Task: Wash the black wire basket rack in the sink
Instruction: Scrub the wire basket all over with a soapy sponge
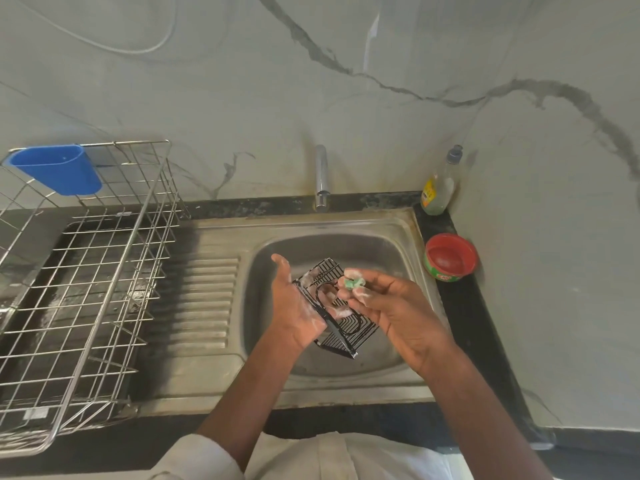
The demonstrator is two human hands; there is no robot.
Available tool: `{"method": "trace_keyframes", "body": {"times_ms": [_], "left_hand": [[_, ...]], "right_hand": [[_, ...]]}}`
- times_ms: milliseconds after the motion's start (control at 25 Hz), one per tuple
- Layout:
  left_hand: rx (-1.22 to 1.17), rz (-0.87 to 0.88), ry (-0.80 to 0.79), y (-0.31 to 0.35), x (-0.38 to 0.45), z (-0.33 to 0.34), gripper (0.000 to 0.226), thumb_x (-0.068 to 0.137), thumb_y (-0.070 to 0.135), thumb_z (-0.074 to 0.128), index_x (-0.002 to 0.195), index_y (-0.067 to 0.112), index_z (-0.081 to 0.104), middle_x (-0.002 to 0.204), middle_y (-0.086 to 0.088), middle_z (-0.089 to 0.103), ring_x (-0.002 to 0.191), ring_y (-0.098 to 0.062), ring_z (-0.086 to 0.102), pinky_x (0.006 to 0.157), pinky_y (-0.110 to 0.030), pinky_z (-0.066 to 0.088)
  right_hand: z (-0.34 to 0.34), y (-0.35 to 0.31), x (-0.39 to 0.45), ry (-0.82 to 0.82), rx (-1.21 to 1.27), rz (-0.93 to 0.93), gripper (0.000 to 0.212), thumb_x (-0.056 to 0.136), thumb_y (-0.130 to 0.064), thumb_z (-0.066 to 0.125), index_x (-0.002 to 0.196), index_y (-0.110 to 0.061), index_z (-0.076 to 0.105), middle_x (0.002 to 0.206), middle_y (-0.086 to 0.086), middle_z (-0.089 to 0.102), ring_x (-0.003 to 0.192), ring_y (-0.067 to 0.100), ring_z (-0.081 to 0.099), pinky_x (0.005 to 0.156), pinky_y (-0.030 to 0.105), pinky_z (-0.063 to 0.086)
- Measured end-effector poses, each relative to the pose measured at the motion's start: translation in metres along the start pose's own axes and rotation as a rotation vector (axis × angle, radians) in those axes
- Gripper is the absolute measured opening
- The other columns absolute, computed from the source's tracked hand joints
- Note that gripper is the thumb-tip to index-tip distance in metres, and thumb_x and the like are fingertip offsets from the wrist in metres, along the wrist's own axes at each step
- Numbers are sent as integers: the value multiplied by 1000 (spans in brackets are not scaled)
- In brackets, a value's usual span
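The black wire basket rack [349, 329] is held tilted above the steel sink [263, 271], with soap foam on its wires. My left hand [294, 306] grips its left edge from underneath, thumb pointing up. My right hand [388, 303] is over the rack's upper right part, its fingers pinched on a small green scrub pad [354, 282] covered in foam. The far end of the rack is partly hidden behind my right hand.
A chrome tap [321, 178] stands at the back of the sink. A dish soap bottle [440, 185] and a red-lidded green tub [450, 258] sit on the dark counter to the right. A steel dish rack [86, 289] with a blue cup holder [59, 169] stands left.
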State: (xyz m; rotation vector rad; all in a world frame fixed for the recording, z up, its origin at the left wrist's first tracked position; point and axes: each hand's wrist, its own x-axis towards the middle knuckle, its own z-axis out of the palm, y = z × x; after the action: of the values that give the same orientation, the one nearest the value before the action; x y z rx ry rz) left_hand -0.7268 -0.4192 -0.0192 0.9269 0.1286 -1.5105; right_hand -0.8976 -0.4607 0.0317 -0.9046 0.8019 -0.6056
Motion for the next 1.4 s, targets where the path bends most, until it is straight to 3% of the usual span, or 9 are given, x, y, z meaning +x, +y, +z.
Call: {"method": "trace_keyframes", "body": {"times_ms": [160,320,440,600,760,960,1120,1280,1400], "left_hand": [[5,14,6,-6,-8,12,102,88,94,35,108,1,72,102,-26,76,81,-39,77,82,-49,56],[9,8,20,-15,-7,10,110,85,96,39,129,-1,66,104,-26,76,78,-38,77,98,-56,54],[29,12,48,-20,-10,17,102,93,89,30,100,-1,77,78,-18,74,58,-28,73,117,-62,38],[56,-2,-34,-18,-12,28,113,91,93,21,90,-1,85,92,-22,78,77,-33,79,82,-48,63],[32,-23,-42,-15,-14,35,110,90,93,24,80,-2,78,70,-17,71,59,-26,71,58,-29,60],[-4,-18,103,-11,-3,26,100,85,96,40,107,4,72,94,-15,73,77,-27,72,79,-34,61],[-17,-16,191,-13,1,24,107,75,100,50,127,7,67,123,-20,66,115,-37,65,119,-51,44],[38,-8,170,-15,1,25,105,87,95,37,66,3,83,103,-26,75,89,-37,76,82,-43,63],[-19,-34,144,-18,3,23,99,82,97,45,66,7,82,112,-23,68,112,-38,62,79,-43,52]], "right_hand": [[1,6,3,74,15,22,22,96,3,63,115,-1,73,98,21,77,87,24,73,81,27,60],[3,10,8,140,-223,-48,15,96,-2,68,106,-10,76,91,14,79,83,23,73,75,26,59],[6,7,13,236,-458,-141,16,88,-4,77,95,-18,79,86,-2,80,83,12,76,67,20,54],[11,0,16,131,-623,-186,38,89,2,73,105,-33,78,93,-22,75,88,0,72,80,21,58],[20,-3,19,146,-677,-238,35,89,1,74,94,-32,82,87,-22,77,76,1,74,70,19,60],[21,19,20,191,-990,-515,31,83,11,75,93,-18,83,94,-12,73,84,-2,68,72,9,52],[19,30,19,154,-1060,-504,39,85,12,69,98,-21,84,99,-12,70,88,1,67,74,9,52],[18,28,19,187,-1029,-426,43,85,11,70,99,-28,82,93,-11,74,83,2,70,76,15,57],[15,30,20,141,-1214,-430,34,85,6,69,101,-22,82,97,-3,74,81,15,70,74,35,62]]}}
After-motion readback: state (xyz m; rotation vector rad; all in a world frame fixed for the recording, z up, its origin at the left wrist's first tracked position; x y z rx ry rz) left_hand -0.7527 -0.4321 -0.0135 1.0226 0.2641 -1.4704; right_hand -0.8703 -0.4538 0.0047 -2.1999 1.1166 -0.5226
